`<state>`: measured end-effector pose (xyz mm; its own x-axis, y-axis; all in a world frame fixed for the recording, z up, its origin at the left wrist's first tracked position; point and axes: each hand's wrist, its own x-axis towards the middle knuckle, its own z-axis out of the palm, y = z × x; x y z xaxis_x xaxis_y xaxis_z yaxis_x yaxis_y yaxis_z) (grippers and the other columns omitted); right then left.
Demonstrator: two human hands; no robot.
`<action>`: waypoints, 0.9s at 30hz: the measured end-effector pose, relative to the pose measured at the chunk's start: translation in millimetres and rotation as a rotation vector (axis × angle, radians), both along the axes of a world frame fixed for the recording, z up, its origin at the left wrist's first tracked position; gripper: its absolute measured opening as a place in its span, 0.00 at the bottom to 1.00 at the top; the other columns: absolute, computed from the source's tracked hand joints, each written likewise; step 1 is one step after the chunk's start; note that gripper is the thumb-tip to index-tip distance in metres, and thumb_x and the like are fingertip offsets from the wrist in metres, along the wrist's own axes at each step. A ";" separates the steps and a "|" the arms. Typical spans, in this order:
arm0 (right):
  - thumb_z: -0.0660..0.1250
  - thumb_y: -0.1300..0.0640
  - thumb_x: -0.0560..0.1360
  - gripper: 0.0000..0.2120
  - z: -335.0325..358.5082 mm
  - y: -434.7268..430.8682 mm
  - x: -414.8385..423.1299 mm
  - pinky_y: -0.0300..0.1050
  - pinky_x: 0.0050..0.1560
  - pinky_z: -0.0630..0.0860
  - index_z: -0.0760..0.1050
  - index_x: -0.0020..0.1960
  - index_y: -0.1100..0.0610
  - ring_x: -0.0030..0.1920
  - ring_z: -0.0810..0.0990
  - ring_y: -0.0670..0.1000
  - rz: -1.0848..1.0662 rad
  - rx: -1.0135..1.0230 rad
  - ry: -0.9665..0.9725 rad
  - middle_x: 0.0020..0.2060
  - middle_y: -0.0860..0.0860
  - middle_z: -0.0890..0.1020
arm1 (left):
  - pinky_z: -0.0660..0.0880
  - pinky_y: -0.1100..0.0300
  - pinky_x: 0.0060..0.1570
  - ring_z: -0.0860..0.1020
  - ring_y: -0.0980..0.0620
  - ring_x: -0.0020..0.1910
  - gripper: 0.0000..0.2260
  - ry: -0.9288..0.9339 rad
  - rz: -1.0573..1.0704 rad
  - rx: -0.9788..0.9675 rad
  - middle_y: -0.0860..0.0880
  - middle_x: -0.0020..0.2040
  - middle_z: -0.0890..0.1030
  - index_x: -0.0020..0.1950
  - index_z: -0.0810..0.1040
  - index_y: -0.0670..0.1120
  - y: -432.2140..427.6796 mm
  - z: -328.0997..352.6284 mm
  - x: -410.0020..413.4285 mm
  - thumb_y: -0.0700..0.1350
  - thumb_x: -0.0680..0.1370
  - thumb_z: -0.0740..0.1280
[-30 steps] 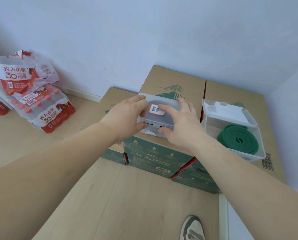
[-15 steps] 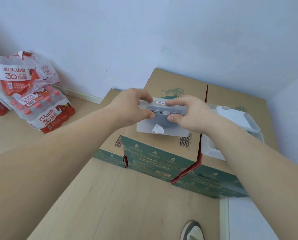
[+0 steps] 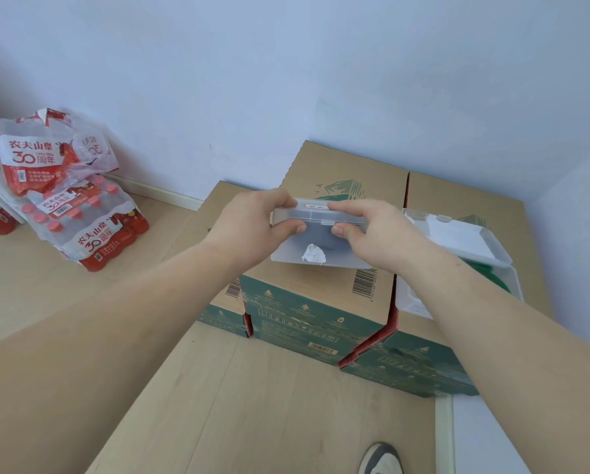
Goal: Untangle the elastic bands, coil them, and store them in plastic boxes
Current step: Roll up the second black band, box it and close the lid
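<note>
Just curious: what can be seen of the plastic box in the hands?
The plastic box is frosted and rectangular, lid down, with a red-edged label on top and a small front latch. Something dark and a white crumpled bit show inside. The left hand and right hand pinch its lid edge above the middle carton.

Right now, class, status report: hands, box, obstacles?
Gripping lidded plastic box: left hand, right hand. Box over carton. Nearby: open box, green band inside, behind right forearm.

Pale wooden floor [image 3: 269, 405]: brown cardboard cartons [image 3: 303, 280] and red shrink-wrapped bottle packs [image 3: 91, 230] were stacked.
Right carton [image 3: 457, 196]: clear open plastic box [image 3: 411, 301] was set.
</note>
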<state>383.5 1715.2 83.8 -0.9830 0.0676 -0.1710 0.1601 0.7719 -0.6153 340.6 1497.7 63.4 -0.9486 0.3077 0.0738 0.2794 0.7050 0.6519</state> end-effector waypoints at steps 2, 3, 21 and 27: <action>0.66 0.48 0.83 0.19 -2.8 -0.1 2.8 0.47 0.71 0.69 0.74 0.73 0.36 0.75 0.71 0.51 0.014 0.052 0.022 0.75 0.44 0.72 | 0.76 0.50 0.57 0.77 0.49 0.59 0.16 0.139 -0.051 -0.077 0.53 0.61 0.81 0.61 0.81 0.50 0.0 0.4 3.0 0.56 0.78 0.73; 0.66 0.47 0.83 0.19 -5.6 -0.2 5.9 0.49 0.73 0.69 0.73 0.73 0.36 0.75 0.70 0.52 0.028 0.100 0.044 0.77 0.45 0.71 | 0.76 0.50 0.58 0.75 0.48 0.62 0.15 0.204 -0.086 -0.121 0.53 0.61 0.81 0.60 0.81 0.49 0.1 1.5 4.6 0.55 0.78 0.72; 0.62 0.58 0.85 0.27 -69.0 -15.9 55.5 0.57 0.66 0.75 0.65 0.80 0.40 0.77 0.68 0.64 0.060 0.151 0.262 0.85 0.54 0.49 | 0.75 0.55 0.27 0.77 0.45 0.40 0.07 0.563 -0.315 -0.456 0.51 0.42 0.80 0.46 0.81 0.49 27.3 -20.4 46.3 0.46 0.73 0.78; 0.60 0.63 0.84 0.23 -47.7 5.9 68.4 0.41 0.76 0.63 0.73 0.77 0.48 0.80 0.65 0.51 -0.026 -0.007 0.196 0.84 0.46 0.56 | 0.53 0.61 0.26 0.75 0.47 0.49 0.12 0.489 -0.280 -0.613 0.53 0.47 0.77 0.47 0.77 0.50 33.8 -16.5 43.8 0.35 0.71 0.74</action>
